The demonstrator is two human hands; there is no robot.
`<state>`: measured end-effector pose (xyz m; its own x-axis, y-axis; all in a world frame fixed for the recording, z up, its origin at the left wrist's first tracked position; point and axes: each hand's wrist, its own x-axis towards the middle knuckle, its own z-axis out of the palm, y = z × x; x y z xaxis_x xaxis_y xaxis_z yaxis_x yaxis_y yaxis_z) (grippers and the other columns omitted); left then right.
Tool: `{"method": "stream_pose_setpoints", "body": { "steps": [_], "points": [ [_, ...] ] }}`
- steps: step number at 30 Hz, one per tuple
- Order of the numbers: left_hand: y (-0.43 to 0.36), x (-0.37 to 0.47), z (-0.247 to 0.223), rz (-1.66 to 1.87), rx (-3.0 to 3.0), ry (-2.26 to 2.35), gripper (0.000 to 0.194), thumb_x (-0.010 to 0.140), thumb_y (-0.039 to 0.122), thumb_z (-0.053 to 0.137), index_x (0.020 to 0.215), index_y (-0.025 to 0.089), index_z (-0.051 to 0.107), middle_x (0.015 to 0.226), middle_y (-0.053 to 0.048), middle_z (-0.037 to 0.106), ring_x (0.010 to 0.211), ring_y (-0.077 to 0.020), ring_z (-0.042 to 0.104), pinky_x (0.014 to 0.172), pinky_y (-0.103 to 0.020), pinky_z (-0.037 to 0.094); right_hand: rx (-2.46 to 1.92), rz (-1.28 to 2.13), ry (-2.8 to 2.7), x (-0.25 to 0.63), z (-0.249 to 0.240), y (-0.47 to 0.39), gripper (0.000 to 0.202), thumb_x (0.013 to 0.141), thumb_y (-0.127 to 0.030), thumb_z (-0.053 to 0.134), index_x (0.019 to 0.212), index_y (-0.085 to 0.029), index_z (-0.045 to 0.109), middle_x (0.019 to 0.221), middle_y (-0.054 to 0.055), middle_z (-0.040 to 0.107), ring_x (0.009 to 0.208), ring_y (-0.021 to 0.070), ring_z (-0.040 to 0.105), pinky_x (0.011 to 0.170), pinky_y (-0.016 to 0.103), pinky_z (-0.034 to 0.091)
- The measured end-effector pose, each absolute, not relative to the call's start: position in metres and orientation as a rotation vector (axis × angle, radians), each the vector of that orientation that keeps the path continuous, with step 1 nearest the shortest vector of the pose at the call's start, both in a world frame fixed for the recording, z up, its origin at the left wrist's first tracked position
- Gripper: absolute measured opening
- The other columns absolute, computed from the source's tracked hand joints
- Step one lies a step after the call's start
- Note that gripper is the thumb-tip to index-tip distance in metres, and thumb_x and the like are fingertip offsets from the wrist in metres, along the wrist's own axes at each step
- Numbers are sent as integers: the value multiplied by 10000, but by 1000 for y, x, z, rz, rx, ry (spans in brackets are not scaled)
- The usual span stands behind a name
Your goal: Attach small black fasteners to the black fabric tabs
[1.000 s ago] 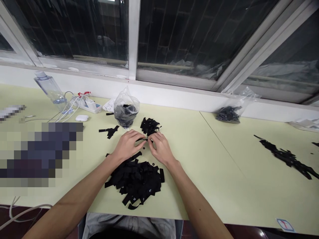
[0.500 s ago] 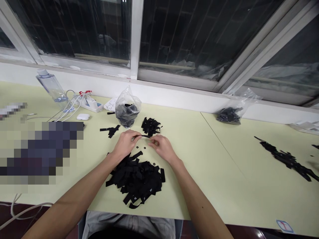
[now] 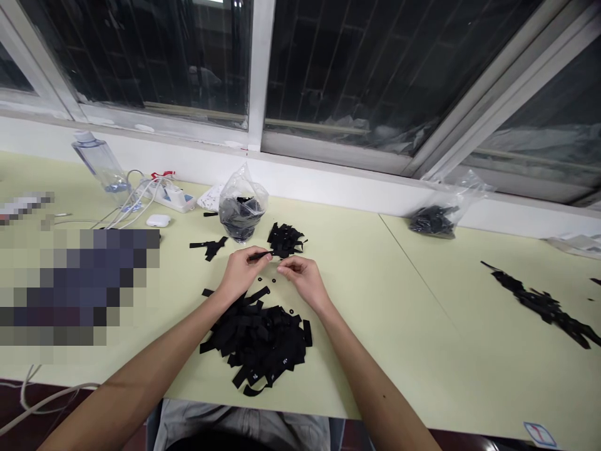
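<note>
My left hand (image 3: 243,270) pinches a short black fabric strip (image 3: 257,255) between thumb and fingers, above the table. Just right of it, my right hand (image 3: 303,279) is closed in a pinch; whatever is between its fingertips is too small to make out. Small black rings (image 3: 273,280) lie on the table below the hands. A large heap of black strips (image 3: 258,338) spreads out nearer my body, between my forearms. Behind my hands sits a smaller pile of black strips (image 3: 285,239).
A clear plastic bag (image 3: 243,210) with black pieces stands behind the left hand, beside a few loose strips (image 3: 211,246). Further left are a water bottle (image 3: 101,164), a power strip (image 3: 173,199) and a white earphone case (image 3: 158,220). Another bag (image 3: 434,219) and more strips (image 3: 539,304) lie right.
My right fingertips have drawn back from the black strip and a little toward me. The strip stays in my left hand, now turned slightly.
</note>
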<state>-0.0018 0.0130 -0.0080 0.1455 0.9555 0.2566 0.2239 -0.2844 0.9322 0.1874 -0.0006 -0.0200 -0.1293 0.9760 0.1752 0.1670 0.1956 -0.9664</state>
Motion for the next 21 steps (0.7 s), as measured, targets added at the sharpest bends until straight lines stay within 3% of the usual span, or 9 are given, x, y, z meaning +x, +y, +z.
{"method": "stream_pose_setpoints", "body": {
  "steps": [10,16,21],
  "points": [
    [12,2,-9,1279,1541,1094,164,824,329,685,878,179,723,940,-61,735,920,-224,688,843,-341,551,-1009,1095,-1358,181,-4,-8,147,765,-337,775,801,-202,730,732,9,659,622,125,546,577,258,445],
    [9,4,-8,1335,1551,1016,189,809,239,669,661,174,571,992,-84,729,1037,-244,675,897,-368,531,-1017,1067,-1303,177,-4,-10,136,742,-331,798,788,-208,764,755,20,683,606,121,532,557,258,454],
    [8,4,-9,1338,1538,970,184,798,213,666,658,177,552,989,-88,732,1021,-240,684,871,-364,541,-1011,1053,-1285,175,-4,-11,133,741,-326,801,811,-217,771,800,31,703,623,128,549,568,266,465]
  ]
}}
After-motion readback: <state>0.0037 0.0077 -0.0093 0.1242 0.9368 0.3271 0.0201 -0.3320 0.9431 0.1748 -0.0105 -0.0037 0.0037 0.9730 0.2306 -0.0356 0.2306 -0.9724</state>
